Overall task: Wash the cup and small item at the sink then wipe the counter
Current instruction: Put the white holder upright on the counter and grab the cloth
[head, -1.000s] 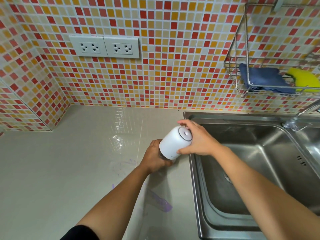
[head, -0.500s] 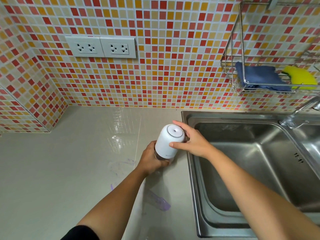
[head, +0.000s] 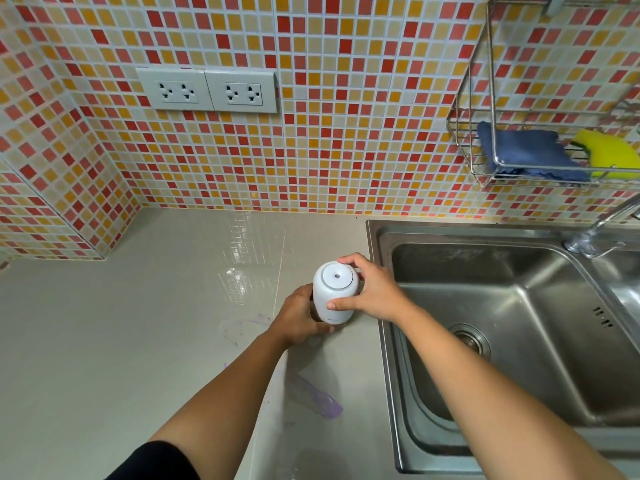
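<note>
A white rounded cup-shaped item [head: 333, 291] with a small hole in its top stands upright on the grey counter [head: 138, 341], just left of the steel sink [head: 512, 327]. My left hand [head: 300, 317] grips its clear lower part from the left; that base is mostly hidden. My right hand [head: 370, 289] holds the white upper part, thumb in front and fingers over the far rim. Purple smears [head: 313, 393] mark the counter below and left of the item.
A wire rack [head: 485, 161] on the tiled wall holds a blue cloth [head: 526, 150] and a yellow sponge [head: 609, 152]. The tap [head: 595, 233] stands at the sink's back right. Two socket plates [head: 207, 90] sit on the wall.
The white item was tilted to the right a second ago and now stands upright on the counter. Both hands kept hold of it.
</note>
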Tool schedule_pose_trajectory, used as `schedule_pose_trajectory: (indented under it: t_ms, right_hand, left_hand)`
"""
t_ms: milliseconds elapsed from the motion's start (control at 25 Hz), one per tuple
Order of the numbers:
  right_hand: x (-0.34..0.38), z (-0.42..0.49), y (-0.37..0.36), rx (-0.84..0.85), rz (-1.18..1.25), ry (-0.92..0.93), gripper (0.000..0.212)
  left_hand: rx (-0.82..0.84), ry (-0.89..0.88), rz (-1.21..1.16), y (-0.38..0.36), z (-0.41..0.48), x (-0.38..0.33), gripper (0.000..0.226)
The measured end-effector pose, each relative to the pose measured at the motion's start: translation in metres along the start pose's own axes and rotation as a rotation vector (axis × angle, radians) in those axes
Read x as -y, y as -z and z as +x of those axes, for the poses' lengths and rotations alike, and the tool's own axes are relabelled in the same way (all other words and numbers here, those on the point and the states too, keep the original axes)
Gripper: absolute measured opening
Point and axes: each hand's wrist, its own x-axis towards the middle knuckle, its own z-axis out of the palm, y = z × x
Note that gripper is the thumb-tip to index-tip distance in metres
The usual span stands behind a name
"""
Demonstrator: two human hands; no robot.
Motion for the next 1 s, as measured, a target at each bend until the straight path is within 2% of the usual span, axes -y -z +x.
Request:
schedule_pose_trajectory:
  t_ms: [200,280,360,440,520,680,760,840,920,1000]
  right_hand:
    - [-0.006,-0.001,-0.006,0.008,-0.018,0.005,0.078]
    - [-0.008,-0.004,-0.005,0.033,-0.033,0.007,0.084]
    - [-0.003,-0.009,0.004,0.003,-0.019,-0.009,0.085]
    - [0.009,-0.017,0.027,-0.139,-0.050,0.053,0.070]
    - [0.021,-0.027,0.061,-0.335,-0.110,0.191,0.056]
    - [0.021,-0.047,0.150,-0.634,-0.323,0.364,0.050]
    - [0.008,-0.052,0.198,-0.703,-0.448,0.345,0.051]
    - [-0.014,-0.055,0.249,-0.702,-0.571,0.243,0.056]
    - [-0.039,-0.054,0.295,-0.654,-0.687,0.081,0.060]
    - [-0.057,-0.053,0.328,-0.543,-0.802,-0.054,0.069]
  left_hand:
    - [0.051,0.055,0.067,0.017,0.001,0.008,0.081]
    - [-0.006,0.087,0.079,0.029,0.002,0.004,0.076]
    - [-0.147,0.106,0.045,0.043,0.005,-0.014,0.070]
    - [-0.291,0.068,0.005,0.055,0.010,-0.048,0.066]
    - [-0.361,-0.058,-0.061,0.060,0.013,-0.096,0.059]
    - [-0.433,-0.392,-0.149,0.045,0.012,-0.201,0.040]
    - [-0.430,-0.539,-0.142,0.029,0.014,-0.247,0.035]
    - [-0.415,-0.639,-0.089,0.009,0.025,-0.291,0.031]
    - [-0.378,-0.662,0.014,-0.011,0.046,-0.331,0.027]
    - [-0.313,-0.597,0.236,-0.029,0.071,-0.360,0.023]
